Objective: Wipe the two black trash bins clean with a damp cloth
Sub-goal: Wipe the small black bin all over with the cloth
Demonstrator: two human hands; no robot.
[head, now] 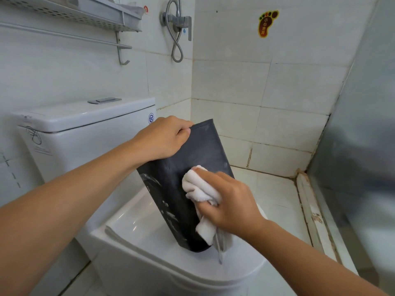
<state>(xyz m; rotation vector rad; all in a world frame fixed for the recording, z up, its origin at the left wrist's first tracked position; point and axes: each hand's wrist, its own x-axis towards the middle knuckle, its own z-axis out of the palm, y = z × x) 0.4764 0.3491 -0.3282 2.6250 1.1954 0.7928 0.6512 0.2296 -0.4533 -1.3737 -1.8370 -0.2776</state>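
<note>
Black trash bin [192,159] sits tilted on the closed toilet lid [149,242], near its middle. Left hand [162,138] grips the rim, right hand [230,204] clutches a white cloth [198,189] pressed against its side.

1. A black trash bin [192,159] is standing tilted on the closed toilet lid [149,238], its rounded base resting on the lid and its top edge leaning away toward the tiled corner.
2. Pale smears and streaks are showing down the bin's near left side.
3. A white cloth [199,189], bunched into a wad, is pressing against the bin's front face, with a loose end hanging down past the base.
</note>
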